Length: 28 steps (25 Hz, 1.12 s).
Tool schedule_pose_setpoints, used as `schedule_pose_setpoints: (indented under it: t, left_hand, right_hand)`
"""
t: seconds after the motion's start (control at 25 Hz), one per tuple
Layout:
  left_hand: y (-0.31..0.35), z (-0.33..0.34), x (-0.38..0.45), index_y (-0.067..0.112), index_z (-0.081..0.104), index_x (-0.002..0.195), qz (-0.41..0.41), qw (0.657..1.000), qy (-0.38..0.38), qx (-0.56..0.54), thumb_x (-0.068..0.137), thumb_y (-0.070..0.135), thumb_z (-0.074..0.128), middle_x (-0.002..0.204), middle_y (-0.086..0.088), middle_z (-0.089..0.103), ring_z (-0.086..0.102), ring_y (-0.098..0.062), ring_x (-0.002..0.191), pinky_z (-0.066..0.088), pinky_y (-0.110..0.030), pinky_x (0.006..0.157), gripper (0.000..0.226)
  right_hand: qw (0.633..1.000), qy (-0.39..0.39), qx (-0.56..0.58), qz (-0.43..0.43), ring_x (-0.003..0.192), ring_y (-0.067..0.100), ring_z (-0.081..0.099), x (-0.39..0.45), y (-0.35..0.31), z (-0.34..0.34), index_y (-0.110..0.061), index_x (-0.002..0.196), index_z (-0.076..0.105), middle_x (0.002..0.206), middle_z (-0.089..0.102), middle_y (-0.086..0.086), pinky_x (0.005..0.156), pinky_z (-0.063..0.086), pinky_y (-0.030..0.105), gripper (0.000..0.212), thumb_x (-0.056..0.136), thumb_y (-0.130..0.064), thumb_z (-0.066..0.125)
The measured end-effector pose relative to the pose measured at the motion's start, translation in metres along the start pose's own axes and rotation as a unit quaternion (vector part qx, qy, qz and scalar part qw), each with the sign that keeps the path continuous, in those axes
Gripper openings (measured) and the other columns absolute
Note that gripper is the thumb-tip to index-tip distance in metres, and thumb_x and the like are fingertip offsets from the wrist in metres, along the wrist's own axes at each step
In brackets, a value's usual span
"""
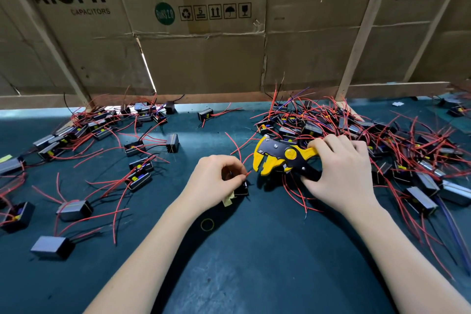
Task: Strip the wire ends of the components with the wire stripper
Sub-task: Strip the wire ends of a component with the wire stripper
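- While only 1 view is given (head cam), it shows both hands mid-bench over a dark green mat point(254, 262), w/ cardboard sheets point(204, 58) standing as a back wall.
- Left hand point(216, 178): fingers curled, pinching a red wire point(244, 160) near its end; the small black component point(242, 189) it belongs to sits under the fingers, partly hidden, w/ a strip of yellowish tape point(228, 200) poking out beneath.
- Right hand point(339, 171): wrapped round the handles of the yellow-black wire stripper point(280, 158); tool's head points left toward the wire, jaws look parted, handles not squeezed as far as I can tell.
- Wire tip is just beside the jaws, apart from them, not yet between.
- Step, by my read: feeding 1 wire end into the stripper, pre-squeeze.
- Next move prob. needs: tip slid between the jaws, wire kept straight by the left pinch, then a firm squeeze from the right hand.
- Right pile point(369, 135): big tangle of components w/ red wires, behind and beside the tool hand.
- Left spread point(102, 140): components lying looser, well apart. Can't tell which batch is done; ends too small to read.
- Rubber band point(207, 224) lies on the mat between the forearms.
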State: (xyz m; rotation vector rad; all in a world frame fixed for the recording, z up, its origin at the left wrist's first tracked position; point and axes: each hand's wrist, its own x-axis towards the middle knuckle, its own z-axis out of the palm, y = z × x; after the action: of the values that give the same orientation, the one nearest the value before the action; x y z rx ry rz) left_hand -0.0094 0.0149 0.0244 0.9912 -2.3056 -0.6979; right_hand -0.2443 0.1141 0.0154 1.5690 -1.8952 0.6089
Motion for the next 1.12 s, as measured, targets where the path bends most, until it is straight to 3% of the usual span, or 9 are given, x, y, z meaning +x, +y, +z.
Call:
schedule_pose_setpoints:
  t: [0.6,0.8,0.92,1.04,1.12]
  left_hand:
    - [0.000,0.005,0.001,0.018,0.071,0.074,-0.039,0.997,0.001,-0.066,0.085,0.017,0.072,0.065,0.003,0.067,0.053,-0.007,0.060,0.044,-0.020,0.065,0.011]
    - [0.000,0.004,0.001,0.019,0.071,0.075,-0.041,0.996,-0.009,-0.075,0.085,0.018,0.073,0.063,0.009,0.064,0.052,-0.004,0.059,0.043,-0.017,0.063,0.010]
    - [-0.005,-0.002,0.002,0.021,0.071,0.081,-0.030,0.996,-0.043,-0.072,0.087,0.015,0.071,0.071,0.007,0.068,0.057,-0.006,0.065,0.047,-0.021,0.070,0.008]
    - [-0.014,-0.017,0.000,0.019,0.064,0.096,-0.007,0.979,-0.142,-0.144,0.087,0.002,0.066,0.092,-0.001,0.069,0.062,-0.017,0.082,0.051,-0.028,0.081,0.019]
    - [-0.018,-0.023,-0.002,0.018,0.066,0.097,0.017,0.972,-0.174,-0.160,0.085,0.005,0.071,0.096,0.001,0.070,0.063,-0.019,0.083,0.051,-0.027,0.079,0.018]
  right_hand:
    - [0.999,-0.015,-0.033,0.012,0.075,0.030,0.057,0.000,-0.015,0.007,-0.013,0.083,0.063,0.078,0.061,0.003,0.072,0.035,0.039,0.040,0.058,-0.040,0.079]
    - [0.999,-0.016,-0.026,0.009,0.057,0.029,0.056,-0.001,-0.015,0.006,-0.012,0.067,0.060,0.061,0.056,0.003,0.061,0.032,0.034,0.038,0.051,-0.035,0.085]
    - [0.999,0.009,-0.008,0.034,0.047,0.029,0.054,-0.001,-0.016,0.006,-0.012,0.060,0.059,0.055,0.055,0.003,0.053,0.030,0.027,0.040,0.049,-0.036,0.089]
    - [0.998,0.042,-0.030,0.038,0.071,0.031,0.057,-0.001,-0.009,0.008,-0.012,0.083,0.065,0.077,0.060,0.006,0.067,0.035,0.036,0.043,0.062,-0.047,0.077]
    - [0.997,0.045,-0.032,0.056,0.081,0.032,0.055,-0.001,-0.004,0.008,-0.012,0.092,0.065,0.085,0.059,0.007,0.074,0.033,0.039,0.046,0.065,-0.049,0.072]
